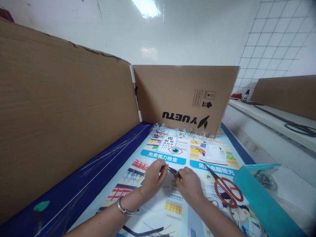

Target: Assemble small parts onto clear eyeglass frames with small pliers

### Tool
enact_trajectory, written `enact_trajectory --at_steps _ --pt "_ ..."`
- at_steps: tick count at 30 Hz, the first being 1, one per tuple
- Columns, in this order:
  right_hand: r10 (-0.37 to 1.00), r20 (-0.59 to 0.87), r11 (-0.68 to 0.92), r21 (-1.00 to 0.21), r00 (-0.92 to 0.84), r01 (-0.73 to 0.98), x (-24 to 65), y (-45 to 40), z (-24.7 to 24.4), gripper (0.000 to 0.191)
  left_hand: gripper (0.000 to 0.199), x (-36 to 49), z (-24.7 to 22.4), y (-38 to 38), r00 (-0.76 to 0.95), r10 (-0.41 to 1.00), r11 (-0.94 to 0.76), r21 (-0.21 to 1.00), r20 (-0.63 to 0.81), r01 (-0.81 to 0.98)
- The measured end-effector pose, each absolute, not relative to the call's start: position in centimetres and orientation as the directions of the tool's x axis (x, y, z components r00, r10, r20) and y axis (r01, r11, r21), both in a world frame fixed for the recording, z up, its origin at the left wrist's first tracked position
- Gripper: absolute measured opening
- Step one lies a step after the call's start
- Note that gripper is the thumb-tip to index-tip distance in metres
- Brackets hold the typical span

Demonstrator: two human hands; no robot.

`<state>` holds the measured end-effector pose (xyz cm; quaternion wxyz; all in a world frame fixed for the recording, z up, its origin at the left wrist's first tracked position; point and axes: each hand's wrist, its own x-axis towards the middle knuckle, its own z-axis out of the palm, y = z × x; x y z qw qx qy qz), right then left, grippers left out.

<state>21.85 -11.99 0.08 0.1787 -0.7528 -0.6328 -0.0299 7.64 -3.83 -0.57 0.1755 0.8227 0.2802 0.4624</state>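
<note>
My left hand [153, 177] and my right hand [189, 185] meet above a printed poster mat [170, 154]. My right hand is closed on small pliers [174, 172] with yellow grips, and their dark metal jaws point toward my left hand. The left fingertips pinch something thin at the jaws, too small to name. A metal bangle [124, 207] circles my left wrist. Red-handled scissors [227, 192] lie open on the mat to the right of my right hand.
Tall cardboard panels [66, 108] stand along the left and far sides, with tangled wire scraps [181, 131] along the mat's far edge. A teal box [261, 200] and a clear bag of metal bits [266, 181] sit at right, beyond which is a white shelf [266, 121] with a black cable.
</note>
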Motion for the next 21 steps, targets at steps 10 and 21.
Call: enact_trajectory --at_steps 10,21 --pt "0.953 0.222 -0.190 -0.082 0.204 0.978 21.6 -12.3 0.7 0.013 0.007 7.9 -0.9 -4.0 0.435 0.574 -0.818 0.507 0.694 0.271" --pt "0.974 0.164 -0.146 -0.078 0.157 0.986 21.8 -12.6 1.3 0.015 0.008 7.6 -1.1 -3.9 0.487 0.513 -0.856 0.468 0.707 0.221"
